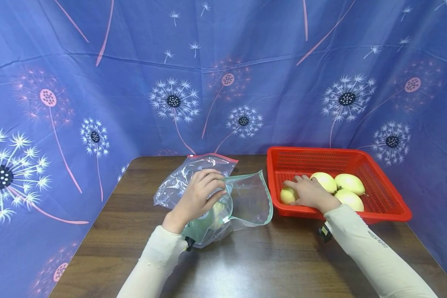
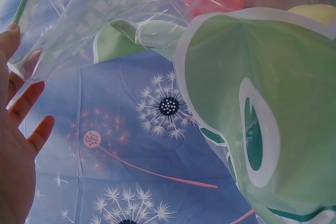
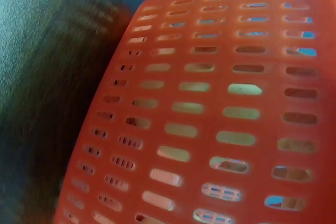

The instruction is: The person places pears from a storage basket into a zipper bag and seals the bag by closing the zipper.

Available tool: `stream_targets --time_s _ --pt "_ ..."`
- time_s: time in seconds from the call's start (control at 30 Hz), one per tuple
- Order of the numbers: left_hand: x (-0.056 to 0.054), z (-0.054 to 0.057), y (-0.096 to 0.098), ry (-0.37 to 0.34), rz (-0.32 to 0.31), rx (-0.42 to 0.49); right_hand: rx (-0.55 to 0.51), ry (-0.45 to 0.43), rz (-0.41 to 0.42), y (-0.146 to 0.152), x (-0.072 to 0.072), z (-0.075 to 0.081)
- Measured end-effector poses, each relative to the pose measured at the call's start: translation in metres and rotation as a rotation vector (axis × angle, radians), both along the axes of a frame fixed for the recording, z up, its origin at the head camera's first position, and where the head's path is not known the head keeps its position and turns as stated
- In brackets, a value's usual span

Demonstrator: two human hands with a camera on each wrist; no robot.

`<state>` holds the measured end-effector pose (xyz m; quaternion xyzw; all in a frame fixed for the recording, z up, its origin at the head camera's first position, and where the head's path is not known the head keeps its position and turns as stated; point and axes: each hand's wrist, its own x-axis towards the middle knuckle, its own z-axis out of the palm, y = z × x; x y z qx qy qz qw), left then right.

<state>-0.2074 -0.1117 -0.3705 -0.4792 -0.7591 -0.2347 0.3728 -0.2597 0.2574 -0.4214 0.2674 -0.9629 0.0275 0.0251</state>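
Note:
My left hand point(image 1: 202, 192) pinches the edge of a clear zip bag point(image 1: 249, 198) with a green rim, its mouth spread toward the basket. A green cartoon print point(image 2: 226, 72) covers part of this bag, and something pale yellow point(image 1: 218, 208) shows through the plastic. Over in the red basket point(image 1: 385, 186), my right hand point(image 1: 308, 192) grips a lemon point(image 1: 287, 195) at the near left corner, its fingers partly covering the fruit. More lemons point(image 1: 349, 184) lie just right of that hand. In the right wrist view, the basket's slotted wall hides the hand.
Behind the green-rimmed bag lies another clear bag point(image 1: 179, 182) with a red zip edge. Both bags and the basket rest on a dark wooden table point(image 1: 246, 265). A blue dandelion-print cloth point(image 1: 283, 103) hangs along the table's back and sides.

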Motion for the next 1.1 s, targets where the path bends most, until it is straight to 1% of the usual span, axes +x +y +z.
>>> stream_targets --time_s 0.13,0.23,0.43,0.63,0.9,1.1 --pt "0.000 0.000 0.001 -0.003 -0.007 0.001 0.000 -0.016 -0.011 0.000 0.000 0.000" --pt "0.000 0.000 0.001 -0.003 -0.010 0.005 0.005 -0.011 -0.011 0.001 0.000 0.000" --pt "0.000 0.000 0.002 0.000 -0.008 0.008 0.025 0.043 0.011 0.003 0.001 0.001" --pt "0.000 0.000 0.002 -0.005 0.000 0.005 0.021 0.084 0.014 0.003 0.003 0.009" --pt "0.000 -0.002 0.003 -0.008 -0.012 -0.011 -0.026 0.194 0.038 0.006 0.006 0.021" --pt "0.000 -0.003 0.005 -0.003 -0.008 -0.011 -0.062 0.279 0.073 0.004 0.013 0.035"
